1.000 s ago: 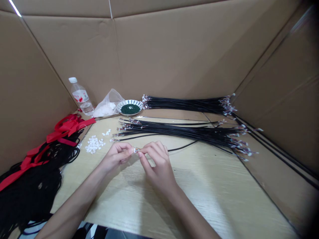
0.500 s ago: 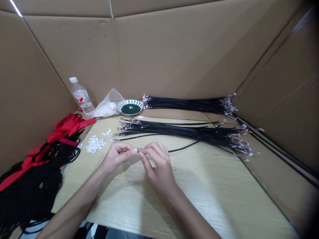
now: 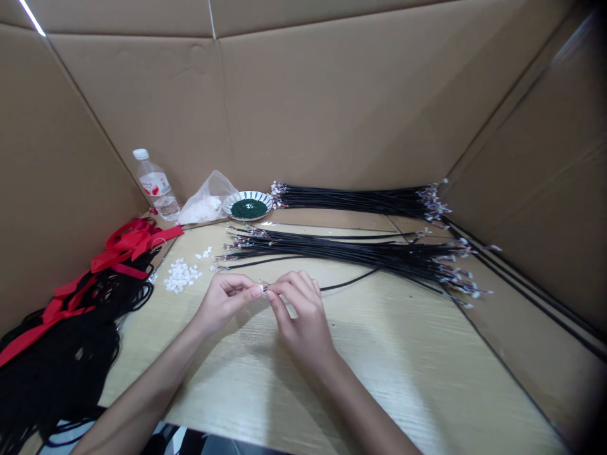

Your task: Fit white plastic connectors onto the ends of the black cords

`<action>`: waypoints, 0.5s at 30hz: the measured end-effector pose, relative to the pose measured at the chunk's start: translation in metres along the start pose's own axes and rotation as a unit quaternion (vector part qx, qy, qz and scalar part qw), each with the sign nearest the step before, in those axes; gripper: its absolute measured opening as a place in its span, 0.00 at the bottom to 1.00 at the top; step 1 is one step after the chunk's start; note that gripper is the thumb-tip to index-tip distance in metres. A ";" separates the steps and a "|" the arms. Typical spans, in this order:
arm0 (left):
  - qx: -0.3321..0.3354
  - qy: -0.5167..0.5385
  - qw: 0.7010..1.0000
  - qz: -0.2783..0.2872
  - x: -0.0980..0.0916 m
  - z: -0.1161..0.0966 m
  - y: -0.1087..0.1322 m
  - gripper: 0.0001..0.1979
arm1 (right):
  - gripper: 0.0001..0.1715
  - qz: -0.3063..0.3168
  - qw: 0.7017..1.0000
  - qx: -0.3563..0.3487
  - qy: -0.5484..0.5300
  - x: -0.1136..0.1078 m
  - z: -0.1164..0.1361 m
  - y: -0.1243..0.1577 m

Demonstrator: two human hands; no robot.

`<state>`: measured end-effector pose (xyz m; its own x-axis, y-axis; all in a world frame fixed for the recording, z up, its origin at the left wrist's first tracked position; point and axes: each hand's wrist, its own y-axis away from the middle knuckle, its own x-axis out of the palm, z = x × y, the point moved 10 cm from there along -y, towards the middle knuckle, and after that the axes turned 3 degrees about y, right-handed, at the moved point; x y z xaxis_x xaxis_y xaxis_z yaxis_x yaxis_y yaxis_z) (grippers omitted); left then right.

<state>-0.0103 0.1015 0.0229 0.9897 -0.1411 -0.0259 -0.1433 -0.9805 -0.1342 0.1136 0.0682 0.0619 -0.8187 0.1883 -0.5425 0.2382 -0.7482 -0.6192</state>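
Between thumb and forefinger, my left hand (image 3: 228, 300) pinches a small white connector (image 3: 260, 287). My right hand (image 3: 301, 309) is closed on the stripped end of a black cable (image 3: 351, 281), whose thin coloured wires meet the connector. The fingertips of both hands almost touch, and the exact fit of wires and connector is too small to make out. Behind the hands lies a bundle of black cables (image 3: 341, 246) with loose wire ends on both sides. A pile of white connectors (image 3: 181, 275) rests on the table to the left of my left hand.
A second cable bundle (image 3: 351, 199) lies at the back wall. Beside it stand a plate (image 3: 230, 207) of small dark green pieces, a clear plastic bag (image 3: 208, 199) and a water bottle (image 3: 159, 186). Black cords (image 3: 61, 360) with red ribbon (image 3: 128, 237) cover the left edge. Cardboard walls (image 3: 332, 101) surround the table.
Both hands stay in nearly the same place, still pinching the connector and the cable end. The connector has shifted very slightly; the view has moved a little.
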 end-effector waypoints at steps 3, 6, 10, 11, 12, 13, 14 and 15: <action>0.002 -0.003 1.000 0.001 0.001 0.001 0.000 0.14 | 0.10 0.001 1.000 -0.001 -0.001 -0.001 0.000 0.000; 0.002 -0.001 1.000 0.000 0.001 0.002 0.000 0.15 | 0.10 0.001 1.000 -0.002 -0.004 -0.001 0.000 0.000; 0.003 0.007 1.000 -0.002 0.002 0.003 0.000 0.14 | 0.10 0.005 1.000 -0.007 -0.006 0.000 0.000 0.000; 0.002 0.010 1.000 -0.001 0.002 0.003 0.000 0.14 | 0.10 0.006 1.000 -0.006 -0.006 0.001 0.000 0.000; -0.001 0.014 1.000 0.000 0.002 0.004 0.000 0.14 | 0.10 0.007 1.000 -0.005 -0.006 0.001 -0.001 0.000; -0.003 0.019 1.000 0.001 0.002 0.004 0.000 0.14 | 0.10 0.008 1.000 -0.004 -0.007 0.001 -0.001 0.000; -0.006 0.023 1.000 0.001 0.002 0.004 0.000 0.14 | 0.09 0.009 1.000 -0.003 -0.010 0.001 -0.001 -0.001; -0.008 0.027 1.000 0.001 0.002 0.005 -0.001 0.14 | 0.09 0.009 1.000 -0.003 -0.015 0.001 0.000 -0.001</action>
<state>-0.0085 0.1024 0.0182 0.9883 -0.1498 0.0274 -0.1456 -0.9822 -0.1184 0.1129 0.0696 0.0623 -0.8298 0.1551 -0.5361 0.2557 -0.7482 -0.6122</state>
